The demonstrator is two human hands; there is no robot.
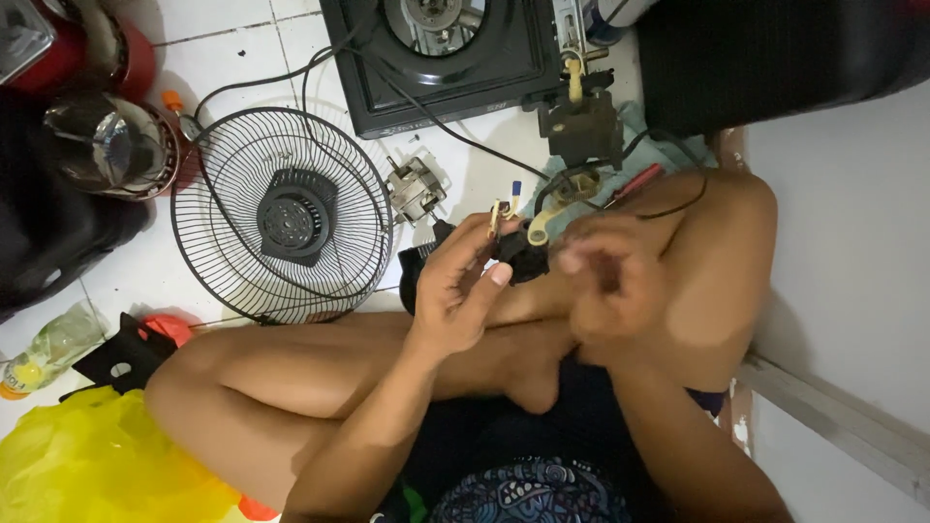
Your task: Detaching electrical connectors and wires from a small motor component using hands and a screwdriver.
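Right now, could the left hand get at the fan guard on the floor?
Probably yes: the fan guard lies just beyond the left hand, nothing between, though that hand grips a small black part.

Blurred hands, hidden part, cut-off edges

The right hand (605, 281) is smeared by motion, so its fingers cannot be told apart; the left hand (465, 286) covers most of the small black part (523, 257) it grips, whose shape stays unclear; behind the fan grille (281, 213), the black fan housing (441, 48) is cut by the top edge; left of the grille, the plastic bottle (48, 349) and below it the yellow bag (107, 465) run off the frame.
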